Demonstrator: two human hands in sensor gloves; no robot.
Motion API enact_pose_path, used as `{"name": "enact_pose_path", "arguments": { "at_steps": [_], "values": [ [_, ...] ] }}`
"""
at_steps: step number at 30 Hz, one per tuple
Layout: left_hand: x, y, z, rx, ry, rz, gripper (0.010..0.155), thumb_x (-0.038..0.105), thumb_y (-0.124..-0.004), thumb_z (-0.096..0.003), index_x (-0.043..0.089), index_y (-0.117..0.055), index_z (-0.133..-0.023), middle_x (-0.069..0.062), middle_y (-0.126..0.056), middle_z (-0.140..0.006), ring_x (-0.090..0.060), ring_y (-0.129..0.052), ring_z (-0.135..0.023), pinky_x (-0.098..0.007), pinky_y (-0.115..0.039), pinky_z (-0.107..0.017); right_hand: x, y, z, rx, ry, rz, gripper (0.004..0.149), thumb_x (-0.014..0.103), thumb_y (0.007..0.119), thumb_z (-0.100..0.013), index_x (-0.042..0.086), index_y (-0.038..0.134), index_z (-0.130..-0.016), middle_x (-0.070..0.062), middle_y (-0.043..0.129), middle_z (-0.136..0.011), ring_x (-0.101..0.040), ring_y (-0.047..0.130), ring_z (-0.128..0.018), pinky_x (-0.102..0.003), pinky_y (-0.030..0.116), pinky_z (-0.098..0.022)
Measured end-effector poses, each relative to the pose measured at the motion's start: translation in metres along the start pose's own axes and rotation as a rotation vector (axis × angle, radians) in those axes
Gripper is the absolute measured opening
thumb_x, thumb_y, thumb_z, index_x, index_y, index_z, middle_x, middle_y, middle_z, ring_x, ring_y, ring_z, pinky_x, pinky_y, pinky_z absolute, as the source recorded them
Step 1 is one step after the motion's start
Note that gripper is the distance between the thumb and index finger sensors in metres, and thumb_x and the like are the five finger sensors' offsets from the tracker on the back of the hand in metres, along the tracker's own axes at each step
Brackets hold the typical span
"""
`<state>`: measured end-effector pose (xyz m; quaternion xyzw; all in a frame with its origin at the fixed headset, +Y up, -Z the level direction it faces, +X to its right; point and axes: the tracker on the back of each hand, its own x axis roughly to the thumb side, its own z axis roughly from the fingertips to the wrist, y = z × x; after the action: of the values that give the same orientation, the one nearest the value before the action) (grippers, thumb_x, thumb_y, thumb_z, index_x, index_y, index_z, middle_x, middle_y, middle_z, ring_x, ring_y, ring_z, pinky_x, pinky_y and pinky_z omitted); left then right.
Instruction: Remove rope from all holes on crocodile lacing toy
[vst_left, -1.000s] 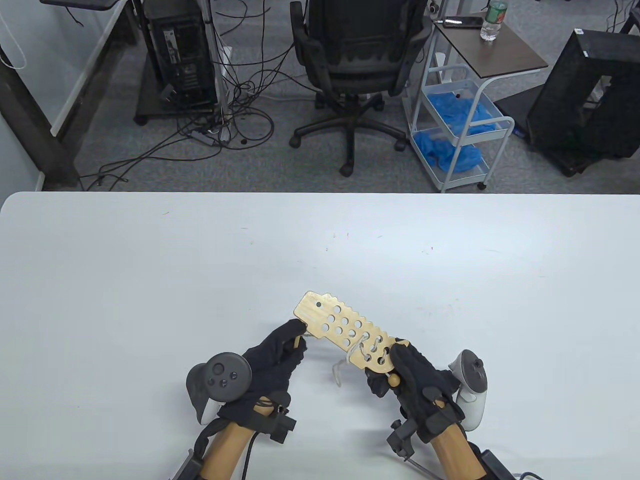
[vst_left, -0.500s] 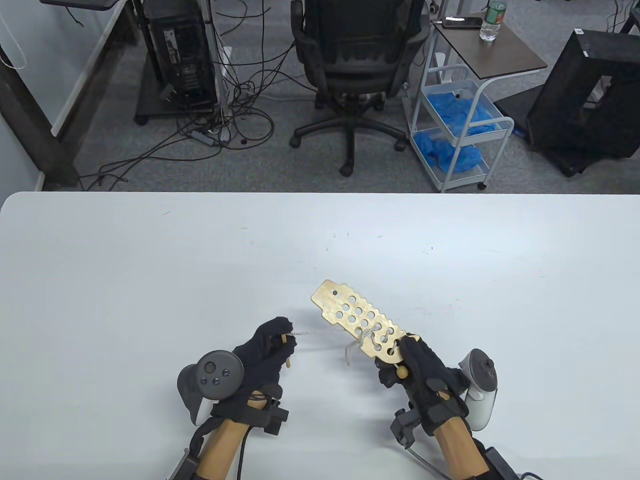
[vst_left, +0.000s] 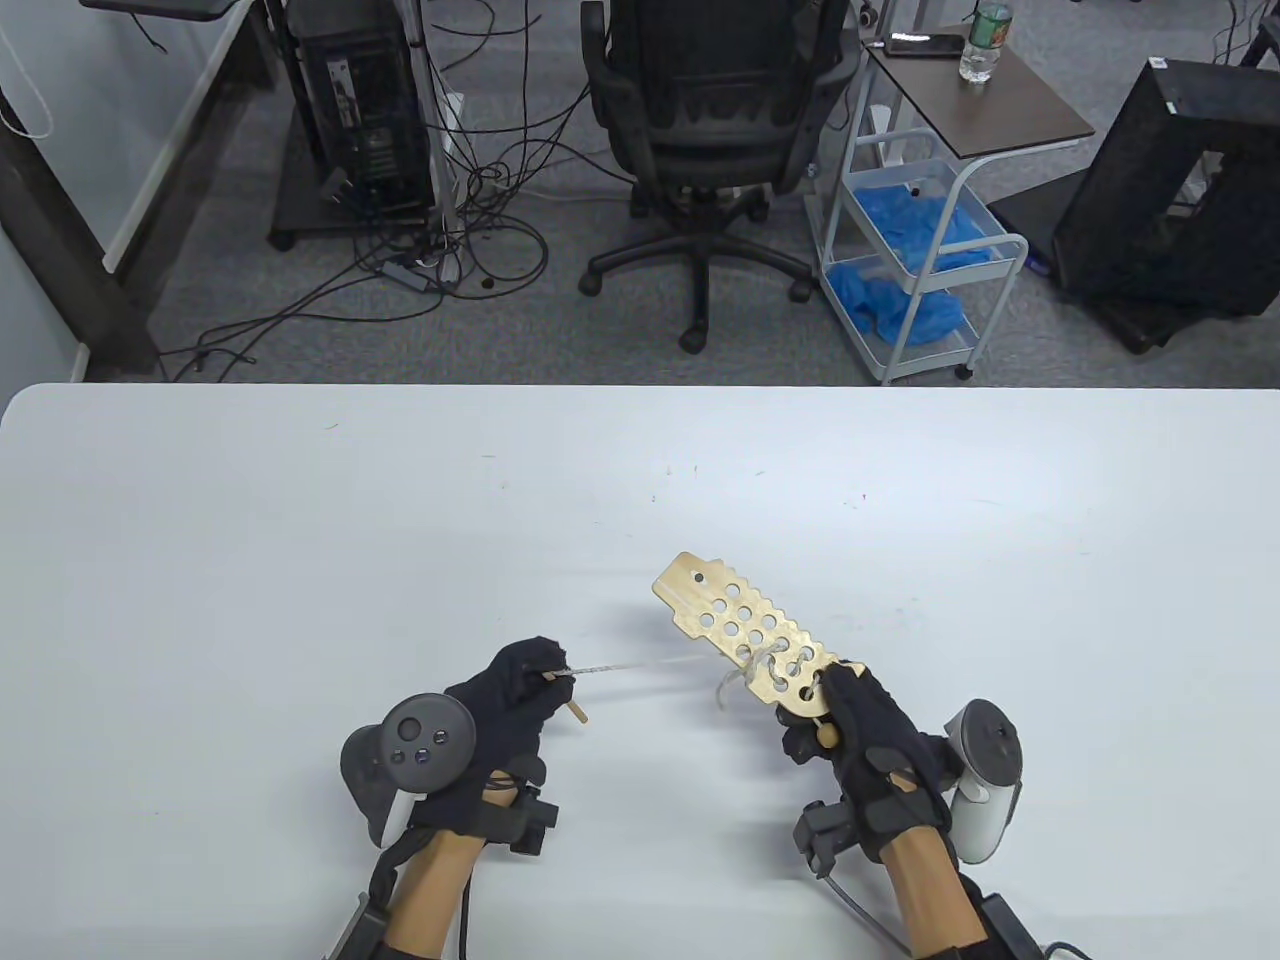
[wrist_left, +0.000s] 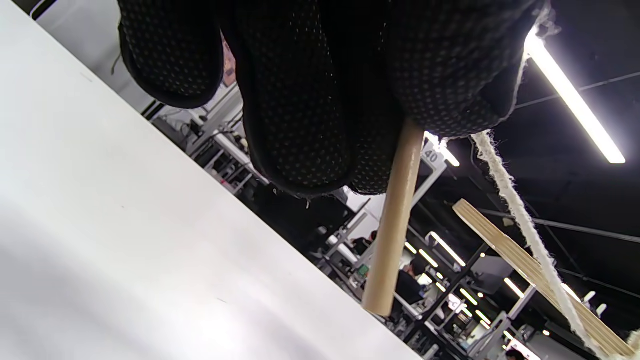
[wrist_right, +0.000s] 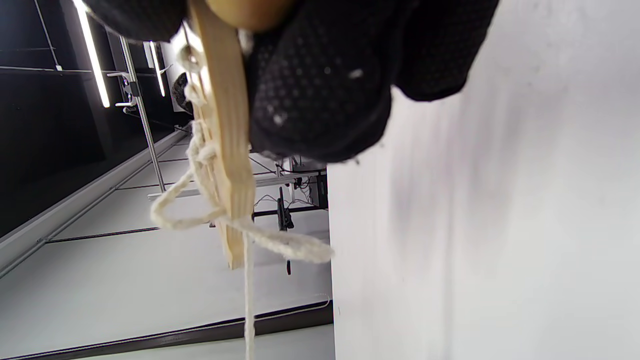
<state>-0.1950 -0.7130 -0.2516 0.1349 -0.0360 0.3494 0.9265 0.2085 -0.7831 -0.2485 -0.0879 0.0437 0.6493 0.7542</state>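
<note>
The wooden crocodile lacing toy (vst_left: 745, 625) is a flat board with many round holes, held tilted above the white table (vst_left: 300, 520). My right hand (vst_left: 835, 715) grips its near end, beside a wooden bead (vst_left: 827, 735). White rope (vst_left: 640, 665) runs taut from the holes near that end to my left hand (vst_left: 530, 675), which pinches the rope together with its wooden needle stick (vst_left: 573, 707). A small rope loop (vst_left: 730, 685) hangs under the board. In the left wrist view the stick (wrist_left: 392, 225) and rope (wrist_left: 520, 220) hang from my fingers. The right wrist view shows the board (wrist_right: 225, 130) edge-on with rope loops (wrist_right: 200, 200).
Beyond the table's far edge stand an office chair (vst_left: 715, 130), a white cart with blue cloths (vst_left: 915, 260), a computer tower (vst_left: 360, 110) with floor cables, and a black frame (vst_left: 1180, 190).
My hands have moved apart: the left pulled the stick and rope away to the left, the right carried the board to the right. The slack rope has drawn taut.
</note>
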Motion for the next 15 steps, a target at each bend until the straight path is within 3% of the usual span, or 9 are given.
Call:
{"name": "enact_pose_path", "arguments": {
  "at_steps": [15],
  "values": [
    [-0.002,0.0,-0.003,0.01,0.006,-0.053,0.042,0.045,-0.09,-0.0387,0.042,-0.089,-0.08,0.009,-0.11,-0.065,-0.01,-0.108,-0.051,-0.049,-0.084,-0.057,-0.003,-0.016,0.0,-0.111,-0.004,0.03,0.047,0.046,0.074,-0.049,0.012,0.077,-0.082,-0.009,0.098,-0.062,-0.021,0.102,-0.032,-0.052,0.08,-0.051]
  ]
}}
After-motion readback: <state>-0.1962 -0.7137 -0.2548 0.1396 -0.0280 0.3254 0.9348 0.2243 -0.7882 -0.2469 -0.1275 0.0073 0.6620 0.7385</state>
